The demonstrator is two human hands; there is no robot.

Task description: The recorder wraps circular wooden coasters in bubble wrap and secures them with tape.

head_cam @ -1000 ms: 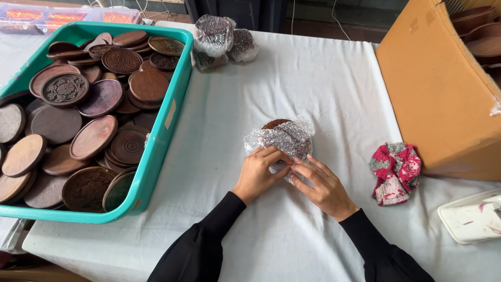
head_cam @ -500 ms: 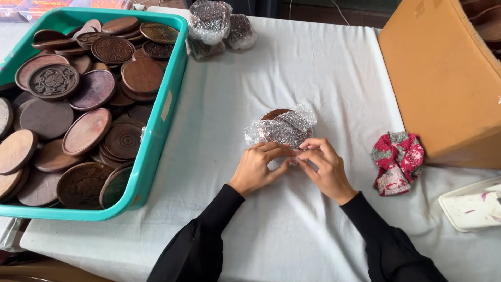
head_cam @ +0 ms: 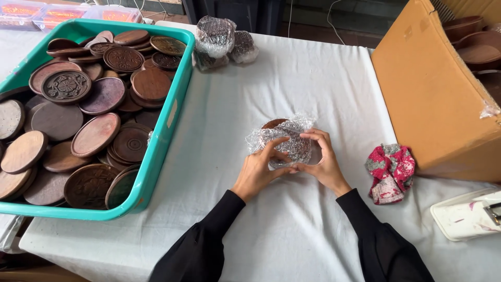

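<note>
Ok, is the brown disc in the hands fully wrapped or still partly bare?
Partly bare. Bubble wrap covers most of the disc, but its brown edge shows at the top left, while the left hand and right hand press the wrap.

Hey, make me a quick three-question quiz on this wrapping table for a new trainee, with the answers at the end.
1. True or false: both hands, left hand and right hand, are on the wrapped disc.
2. What colour is the tub of wooden discs? A red, B teal, C white.
3. What lies just right of the right hand, in front of the cardboard box?

Key:
1. True; they grip it in clear bubble wrap on the table.
2. B.
3. A crumpled red patterned cloth.
</note>
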